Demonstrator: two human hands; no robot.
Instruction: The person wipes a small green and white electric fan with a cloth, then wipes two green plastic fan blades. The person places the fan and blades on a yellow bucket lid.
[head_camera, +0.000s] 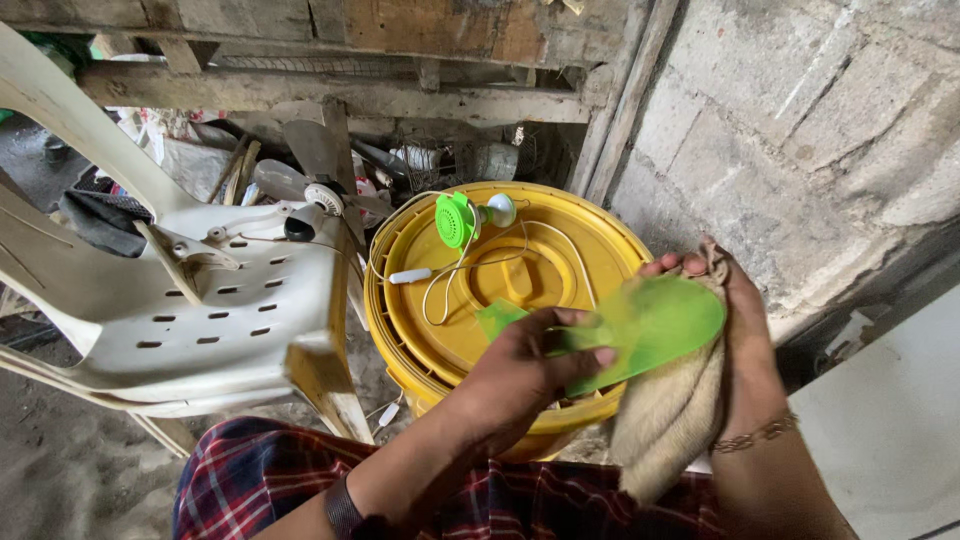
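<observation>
Left hand (525, 365): closed on the near end of a bright green translucent plastic fan blade (640, 330), fingers curled over its top face, thumb beneath.
Right hand (735, 340): cupped under the far end of the blade, a beige coarse-woven cloth (670, 410) bunched between palm and plastic; fingertips show past the blade's upper edge.
Blade position: held in the air over the near right rim of a round yellow plastic bucket lid (500, 290).
Blade axis: long axis runs left to right, tilted slightly upward toward the right hand; each hand takes one end, neither nearer.
On the lid: small green and white fan motor head (462, 218) with a thin white cable (440, 280) looped across the top, well apart from the blade.
Left of the bucket: cream moulded plastic chair (210, 310), tipped over, touching the lid's edge.
Behind: grey block wall (800, 130), timber framing, assorted clutter.
Obstruction: nothing lies between the hands and the blade.
</observation>
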